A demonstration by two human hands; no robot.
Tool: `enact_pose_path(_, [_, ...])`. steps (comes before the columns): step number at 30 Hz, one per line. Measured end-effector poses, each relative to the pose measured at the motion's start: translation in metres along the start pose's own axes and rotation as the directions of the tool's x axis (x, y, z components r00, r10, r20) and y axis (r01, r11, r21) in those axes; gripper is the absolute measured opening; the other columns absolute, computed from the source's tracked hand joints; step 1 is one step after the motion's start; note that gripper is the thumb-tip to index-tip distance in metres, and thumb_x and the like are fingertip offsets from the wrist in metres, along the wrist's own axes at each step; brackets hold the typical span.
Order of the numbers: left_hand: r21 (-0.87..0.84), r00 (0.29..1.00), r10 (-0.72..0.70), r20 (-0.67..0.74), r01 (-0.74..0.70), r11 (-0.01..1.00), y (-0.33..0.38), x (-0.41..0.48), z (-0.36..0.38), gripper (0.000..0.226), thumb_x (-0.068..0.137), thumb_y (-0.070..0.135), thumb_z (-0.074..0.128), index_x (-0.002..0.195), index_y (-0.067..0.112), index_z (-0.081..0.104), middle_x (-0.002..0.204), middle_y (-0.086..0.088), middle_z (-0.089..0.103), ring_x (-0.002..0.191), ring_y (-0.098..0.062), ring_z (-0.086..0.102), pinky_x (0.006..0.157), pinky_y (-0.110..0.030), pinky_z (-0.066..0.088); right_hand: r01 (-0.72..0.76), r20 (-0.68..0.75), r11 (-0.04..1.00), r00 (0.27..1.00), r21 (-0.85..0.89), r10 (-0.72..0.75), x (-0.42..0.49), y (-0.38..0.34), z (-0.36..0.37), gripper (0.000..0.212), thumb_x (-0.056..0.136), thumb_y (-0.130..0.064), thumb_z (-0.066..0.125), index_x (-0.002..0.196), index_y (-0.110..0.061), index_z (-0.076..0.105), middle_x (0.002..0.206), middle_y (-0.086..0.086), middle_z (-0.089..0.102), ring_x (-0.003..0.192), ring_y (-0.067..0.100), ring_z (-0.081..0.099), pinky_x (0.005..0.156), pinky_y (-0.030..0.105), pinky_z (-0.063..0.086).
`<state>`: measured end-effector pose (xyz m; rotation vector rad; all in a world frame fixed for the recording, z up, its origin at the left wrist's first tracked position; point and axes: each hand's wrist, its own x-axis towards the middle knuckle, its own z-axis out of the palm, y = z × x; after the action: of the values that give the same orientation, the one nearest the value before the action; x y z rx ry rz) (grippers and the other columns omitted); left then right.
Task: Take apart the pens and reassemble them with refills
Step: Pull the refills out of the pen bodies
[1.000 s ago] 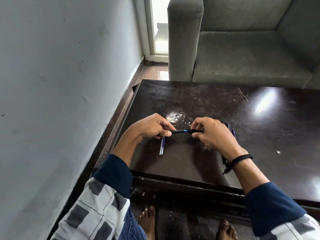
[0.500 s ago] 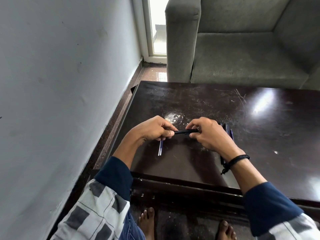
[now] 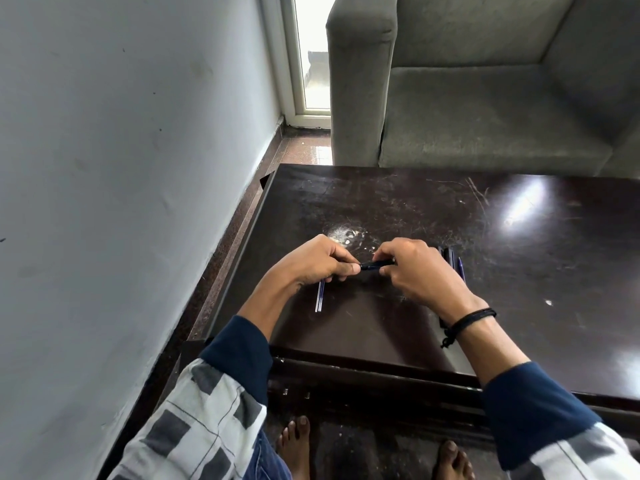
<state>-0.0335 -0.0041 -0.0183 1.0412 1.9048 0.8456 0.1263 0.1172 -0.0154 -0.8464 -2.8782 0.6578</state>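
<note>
Since a second ago the two hands have drawn closer together, so less of the dark pen (image 3: 375,264) shows between them. Nearest, checked sleeves with navy cuffs reach over the near edge of the dark table (image 3: 519,278). Two thin refills (image 3: 319,299) lie side by side on the tabletop, their far ends hidden under the left hand (image 3: 311,265). That hand is curled, thumb and fingers pinching the pen's left end. The right hand (image 3: 412,271), with a black cord band (image 3: 467,318) on its wrist, pinches the other end with curled fingers. The pen sits level, just above the table. Just beyond the right hand, more pens (image 3: 452,258) lie partly hidden. Farther off stands a grey sofa (image 3: 485,116)
</note>
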Motion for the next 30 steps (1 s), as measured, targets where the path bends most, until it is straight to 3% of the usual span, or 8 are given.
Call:
enact_pose_path(3, [0.017, 0.999, -0.018, -0.032, 0.019, 1.000, 0.000, 0.002, 0.004, 0.011, 0.089, 0.016, 0.076, 0.096, 0.009, 0.081, 0.063, -0.003, 0.062, 0.052, -0.007, 0.044, 0.053, -0.021, 0.038, 0.084, 0.019, 0.992, 0.996, -0.091, -0.083, -0.002, 0.000, 0.001, 0.014, 0.093, -0.015, 0.062, 0.105, -0.020, 0.067, 0.106, -0.001, 0.063, 0.096, 0.029, 0.063, 0.083, 0.043, 0.050])
enact_pose_path(9, [-0.051, 0.997, -0.025, -0.070, 0.021, 0.998, 0.001, 0.001, 0.007, 0.006, 0.088, 0.014, 0.077, 0.092, 0.013, 0.082, 0.059, -0.002, 0.061, 0.047, -0.003, 0.041, 0.051, -0.019, 0.035, 0.184, 0.006, 0.967, 0.983, -0.176, -0.186, -0.005, 0.001, -0.002, 0.012, 0.094, -0.013, 0.060, 0.105, -0.016, 0.062, 0.105, 0.000, 0.060, 0.093, 0.028, 0.063, 0.080, 0.042, 0.050])
enact_pose_path(16, [-0.075, 0.997, -0.011, -0.075, 0.006, 0.997, 0.002, -0.001, 0.007, 0.011, 0.088, 0.012, 0.076, 0.098, 0.009, 0.081, 0.060, -0.004, 0.060, 0.045, 0.000, 0.041, 0.049, -0.017, 0.034, 0.208, -0.003, 0.965, 0.977, -0.160, -0.211, -0.004, 0.003, -0.005, 0.013, 0.093, -0.013, 0.062, 0.105, -0.017, 0.064, 0.104, -0.002, 0.059, 0.092, 0.026, 0.062, 0.079, 0.039, 0.048])
enact_pose_path(22, [-0.113, 0.993, -0.022, -0.117, 0.009, 0.994, 0.001, 0.002, 0.012, 0.008, 0.085, 0.013, 0.079, 0.092, 0.013, 0.083, 0.060, -0.005, 0.061, 0.050, -0.008, 0.038, 0.051, -0.021, 0.032, 0.203, -0.022, 0.967, 0.978, -0.151, -0.209, -0.004, 0.005, -0.007, 0.013, 0.092, -0.010, 0.063, 0.103, -0.016, 0.065, 0.103, -0.001, 0.060, 0.091, 0.027, 0.063, 0.076, 0.037, 0.048])
enact_pose_path(30, [-0.086, 0.986, -0.023, -0.165, 0.009, 0.996, 0.003, 0.003, 0.018, 0.009, 0.085, 0.014, 0.079, 0.093, 0.011, 0.082, 0.054, 0.004, 0.061, 0.042, 0.006, 0.046, 0.057, -0.020, 0.034, 0.198, -0.018, 0.970, 0.979, -0.143, -0.202, -0.004, 0.007, -0.009, 0.013, 0.091, -0.008, 0.064, 0.103, -0.014, 0.066, 0.103, 0.000, 0.060, 0.090, 0.027, 0.062, 0.077, 0.037, 0.048])
